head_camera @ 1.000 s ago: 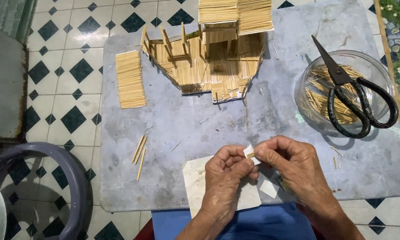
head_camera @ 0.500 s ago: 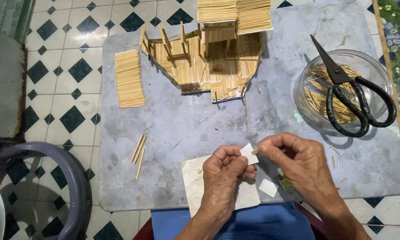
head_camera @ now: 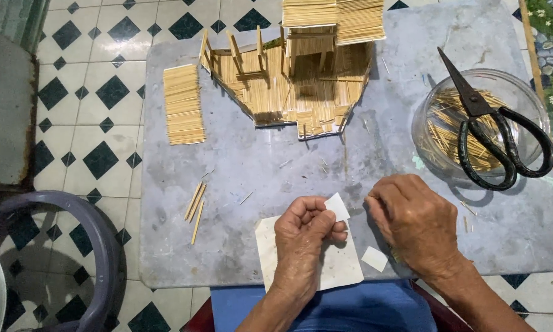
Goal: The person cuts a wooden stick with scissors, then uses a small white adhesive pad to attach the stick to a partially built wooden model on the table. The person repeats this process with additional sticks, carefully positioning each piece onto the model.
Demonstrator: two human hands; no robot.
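Note:
My left hand pinches a small white square of paper between thumb and fingers, above a larger cream sheet of paper at the near edge of the grey stone table. My right hand is curled just to the right of it, knuckles up, fingers closed; nothing shows inside it. Another small white paper piece lies on the table under my right wrist. A model house of thin wooden sticks stands at the far side.
A flat panel of glued sticks lies at the far left of the table, with three loose sticks nearer me. Black scissors rest across a glass bowl of sticks. A dark round rim stands on the tiled floor, left.
My hands, which met on the small paper square, have come apart. The left hand keeps the square; the right hand has drawn away to the right.

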